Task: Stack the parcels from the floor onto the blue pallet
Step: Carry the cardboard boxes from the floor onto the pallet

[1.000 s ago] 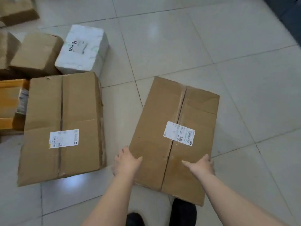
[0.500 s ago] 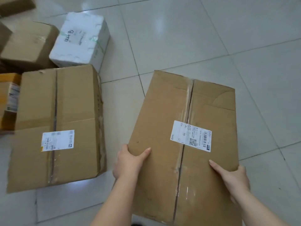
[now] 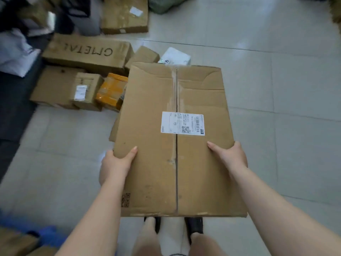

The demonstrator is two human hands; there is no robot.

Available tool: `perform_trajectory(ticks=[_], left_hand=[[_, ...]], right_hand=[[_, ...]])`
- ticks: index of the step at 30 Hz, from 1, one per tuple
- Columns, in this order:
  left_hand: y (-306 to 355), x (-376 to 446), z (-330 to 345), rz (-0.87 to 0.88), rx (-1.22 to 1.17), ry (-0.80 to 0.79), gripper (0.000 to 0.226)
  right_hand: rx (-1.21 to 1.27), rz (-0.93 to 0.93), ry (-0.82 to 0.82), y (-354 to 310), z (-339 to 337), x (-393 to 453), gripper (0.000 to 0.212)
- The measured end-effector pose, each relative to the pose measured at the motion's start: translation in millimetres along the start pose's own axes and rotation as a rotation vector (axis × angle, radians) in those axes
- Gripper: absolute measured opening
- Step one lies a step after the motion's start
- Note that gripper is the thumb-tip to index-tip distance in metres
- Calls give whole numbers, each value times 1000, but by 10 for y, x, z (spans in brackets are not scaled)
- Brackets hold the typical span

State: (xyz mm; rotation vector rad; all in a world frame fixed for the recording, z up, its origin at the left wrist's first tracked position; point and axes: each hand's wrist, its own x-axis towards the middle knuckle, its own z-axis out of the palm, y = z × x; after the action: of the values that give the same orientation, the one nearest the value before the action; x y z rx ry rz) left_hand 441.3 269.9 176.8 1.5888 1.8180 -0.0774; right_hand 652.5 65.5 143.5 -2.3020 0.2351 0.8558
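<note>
Now holding one box (image 3: pixel 177 141) clear of the floor (image 3: pixel 276 89), over the feet; left hand (image 3: pixel 116 165) clamped on its left edge, thumb on top, fingers hidden below; right hand (image 3: pixel 228 157) clamped likewise on the right edge, thumb on top; hands well apart, one to each side; flaps taped along the middle seam, white label (image 3: pixel 182 123) across the seam, top face roughly level.

Further out, plenty left on the floor: a long printed carton (image 3: pixel 86 52), a flat carton (image 3: pixel 53 85) with a small carton (image 3: pixel 86 91) on or against it, an orange parcel (image 3: pixel 112 91), a white parcel (image 3: pixel 177 57) behind the held box's far edge, another carton (image 3: pixel 125 13) near the far edge of the floor; soft bags (image 3: pixel 16 50) at the far left.

Blue patch (image 3: pixel 44 235) at the near left corner, likely the pallet, too blurred to be sure; something brown (image 3: pixel 16 244) on or beside it, perhaps a parcel already placed; cannot tell.

Judged so: one pick-up done, carry and set-down not yet done; most of the pile waiting.
</note>
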Motion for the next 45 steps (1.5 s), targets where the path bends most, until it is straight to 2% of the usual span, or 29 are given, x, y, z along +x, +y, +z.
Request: perform_trajectory(ticks=[7,12,18,21,28,35,42,45], left_hand=[[-894,-1245,-1594,-229,-316,297,80],[-1853,-1932,-2225,-380,-469,483,85],[-3192,-2876,-2517,-610,-632,665,96],[-3894,-3386,-2599,-724,-654,703,97],[-5169,-4273,-2512,-858,-699,710,86],[-6032,-4184,-2539,-945,-752,586,88],[-6747,-3198,-3039,-973,-882,561,77],[-7039,-2646,-3324,-985,-939,540,75]], right_hand=[[-178,-394,-287,-962,-5,-1496,86],[-292,-663,-453,-1135,425,-2578,89],[-465,-868,-645,-678,951,-3913,88],[-510,-954,-700,-239,1127,-4522,80],[-619,-962,-850,836,1450,-5495,72],[-704,-909,-900,1338,2091,-5910,63],[-779,-889,-869,1141,3426,-6316,62],[-827,-896,-835,945,4098,-6496,69]])
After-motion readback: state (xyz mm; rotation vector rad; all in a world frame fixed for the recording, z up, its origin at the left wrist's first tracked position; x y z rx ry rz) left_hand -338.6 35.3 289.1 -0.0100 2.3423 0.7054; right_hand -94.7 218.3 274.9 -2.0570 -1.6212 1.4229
